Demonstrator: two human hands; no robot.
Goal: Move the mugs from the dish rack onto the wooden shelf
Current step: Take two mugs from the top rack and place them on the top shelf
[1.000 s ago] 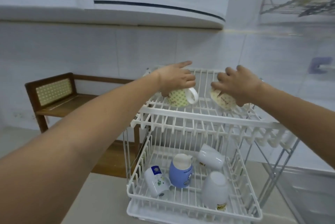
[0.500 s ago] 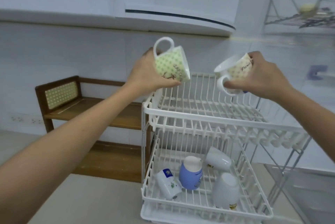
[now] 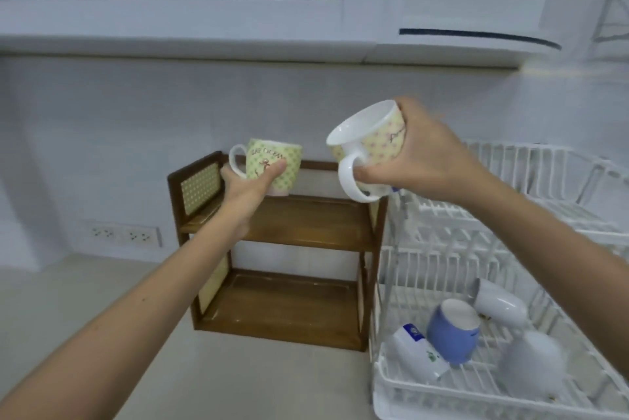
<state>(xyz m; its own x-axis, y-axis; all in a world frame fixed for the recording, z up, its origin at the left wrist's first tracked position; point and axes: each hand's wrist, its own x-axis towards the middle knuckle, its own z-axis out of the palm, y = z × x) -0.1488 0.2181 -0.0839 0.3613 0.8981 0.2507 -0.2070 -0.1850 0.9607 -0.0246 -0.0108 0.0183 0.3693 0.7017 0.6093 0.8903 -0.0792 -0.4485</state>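
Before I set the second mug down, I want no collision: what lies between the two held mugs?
Nothing. In the head view, only bare wall tile and the wooden shelf's back rail show between the green mug and the tilted yellow mug.

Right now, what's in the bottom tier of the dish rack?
Four mugs in the dish rack's bottom tier: a blue mug, a white mug with a blue logo and two plain white mugs. The right forearm hides that tier's far right.
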